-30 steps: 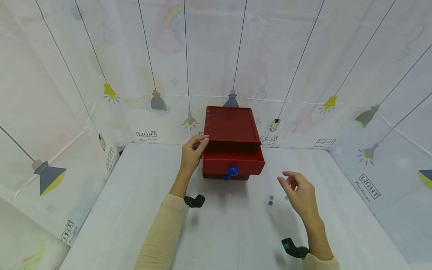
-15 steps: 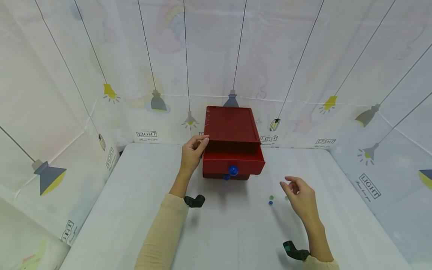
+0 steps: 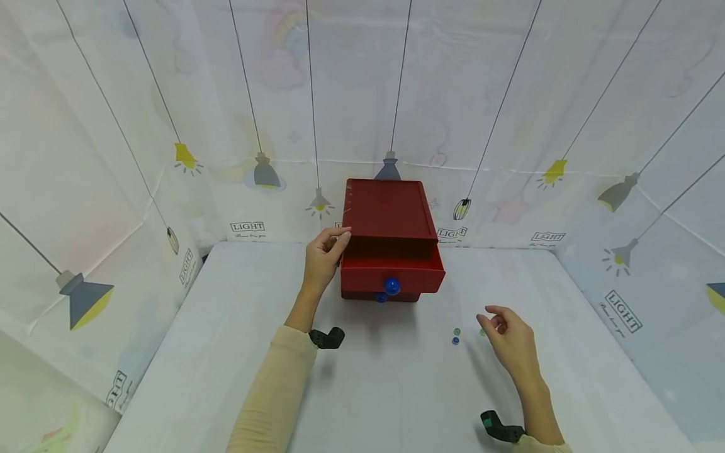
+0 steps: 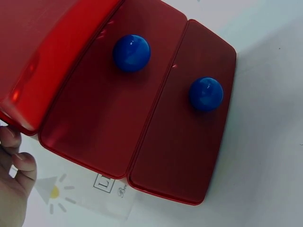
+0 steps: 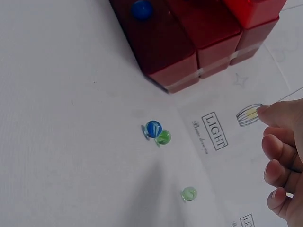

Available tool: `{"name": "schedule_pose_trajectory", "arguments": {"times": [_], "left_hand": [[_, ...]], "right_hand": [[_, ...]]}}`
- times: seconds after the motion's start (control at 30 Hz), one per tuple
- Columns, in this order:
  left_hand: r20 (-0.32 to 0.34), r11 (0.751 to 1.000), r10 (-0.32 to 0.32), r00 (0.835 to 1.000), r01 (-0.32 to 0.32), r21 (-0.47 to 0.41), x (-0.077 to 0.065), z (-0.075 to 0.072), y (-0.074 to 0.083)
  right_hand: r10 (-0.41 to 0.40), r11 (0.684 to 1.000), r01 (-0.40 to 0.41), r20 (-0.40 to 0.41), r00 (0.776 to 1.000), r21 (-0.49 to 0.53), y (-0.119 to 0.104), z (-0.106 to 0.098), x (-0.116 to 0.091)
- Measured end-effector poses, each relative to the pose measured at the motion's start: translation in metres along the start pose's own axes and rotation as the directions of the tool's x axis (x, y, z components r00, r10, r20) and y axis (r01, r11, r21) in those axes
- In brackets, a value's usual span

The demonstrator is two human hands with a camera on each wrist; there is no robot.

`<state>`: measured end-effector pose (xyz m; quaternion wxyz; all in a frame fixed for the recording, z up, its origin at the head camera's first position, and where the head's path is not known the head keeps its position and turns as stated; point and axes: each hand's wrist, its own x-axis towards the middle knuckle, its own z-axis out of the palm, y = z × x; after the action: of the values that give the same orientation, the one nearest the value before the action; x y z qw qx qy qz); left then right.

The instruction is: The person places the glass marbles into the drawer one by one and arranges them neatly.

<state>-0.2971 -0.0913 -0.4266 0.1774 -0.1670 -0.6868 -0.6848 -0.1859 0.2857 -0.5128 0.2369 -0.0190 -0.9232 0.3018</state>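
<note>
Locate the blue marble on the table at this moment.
In the head view the blue marble lies right of the red drawer box, touching a green marble, just left of the right hand.

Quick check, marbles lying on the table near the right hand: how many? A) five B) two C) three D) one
C: the right wrist view shows a blue marble touching a green marble, plus a lone paler green marble nearer the right hand, all on the table; the hand holds none of them.
</note>
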Motion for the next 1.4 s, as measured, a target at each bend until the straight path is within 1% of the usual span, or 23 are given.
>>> {"name": "schedule_pose_trajectory", "arguments": {"times": [0.27,0.53,0.67,0.8,1.03,1.13,1.3,1.4], "left_hand": [[-0.003,1.000,-0.001,1.000,0.001,-0.016,0.000,0.001,0.002],[-0.003,1.000,-0.002,1.000,0.002,-0.011,0.000,0.001,0.001],[-0.013,1.000,-0.006,1.000,0.006,-0.007,-0.001,0.002,0.000],[-0.013,1.000,-0.013,1.000,0.013,-0.008,-0.001,0.002,0.000],[-0.012,1.000,-0.015,1.000,0.014,-0.010,-0.002,0.003,0.001],[-0.017,1.000,-0.022,1.000,0.022,-0.006,-0.002,0.003,0.001],[-0.017,1.000,-0.018,1.000,0.018,-0.009,-0.002,0.004,0.001],[-0.017,1.000,-0.015,1.000,0.015,-0.013,-0.002,0.004,0.001]], "right_hand": [[0.015,1.000,-0.015,0.001,1.000,-0.019,0.016,0.005,-0.003],[0.066,0.997,-0.065,0.049,0.997,-0.030,0.029,0.009,-0.006],[0.085,0.996,-0.081,0.082,0.993,-0.046,0.034,0.010,-0.005],[0.104,0.994,-0.099,0.125,0.987,-0.041,0.037,0.010,-0.005],[0.143,0.990,-0.134,0.223,0.964,-0.053,0.044,0.014,-0.008],[0.144,0.989,-0.133,0.251,0.957,-0.064,0.048,0.017,-0.009],[0.121,0.992,-0.106,0.257,0.959,-0.068,0.051,0.020,-0.009],[0.116,0.993,-0.104,0.264,0.957,-0.060,0.052,0.021,-0.009]]}}
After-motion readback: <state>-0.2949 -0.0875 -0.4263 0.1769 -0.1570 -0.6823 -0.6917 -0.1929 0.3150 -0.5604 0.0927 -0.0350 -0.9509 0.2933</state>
